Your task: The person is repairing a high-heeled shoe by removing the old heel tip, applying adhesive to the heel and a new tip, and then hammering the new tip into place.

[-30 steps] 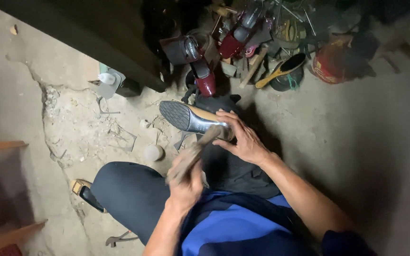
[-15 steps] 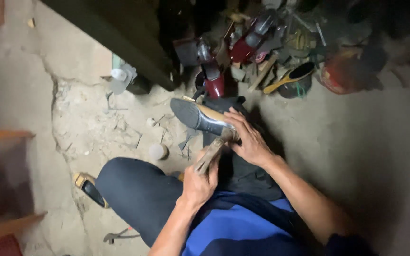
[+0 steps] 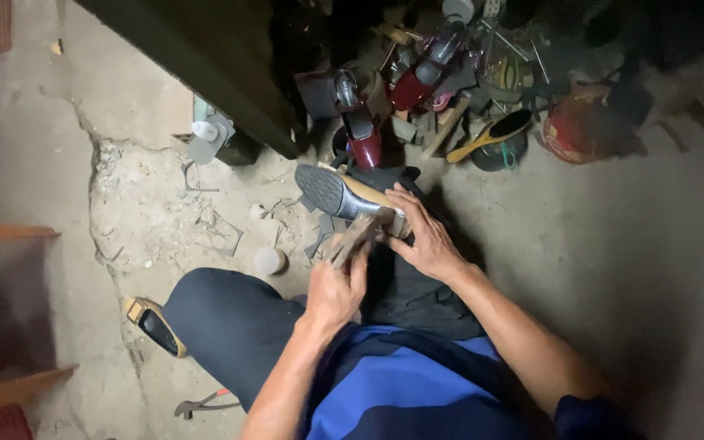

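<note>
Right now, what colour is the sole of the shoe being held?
Dark grey, with a tan edge, on the shoe; head view.

This is a cobbler's floor-level workshop. The cracked, dusty concrete floor (image 3: 83, 163) is strewn with grey offcuts of sole material (image 3: 205, 232). At twelve o'clock lies a heap of dark red leather shoes (image 3: 364, 134), and at one o'clock a wooden-backed shoe brush (image 3: 490, 134). At seven o'clock lie red-handled pliers (image 3: 201, 403). A grey-soled shoe (image 3: 340, 194) rests sole-up at the centre.
</note>
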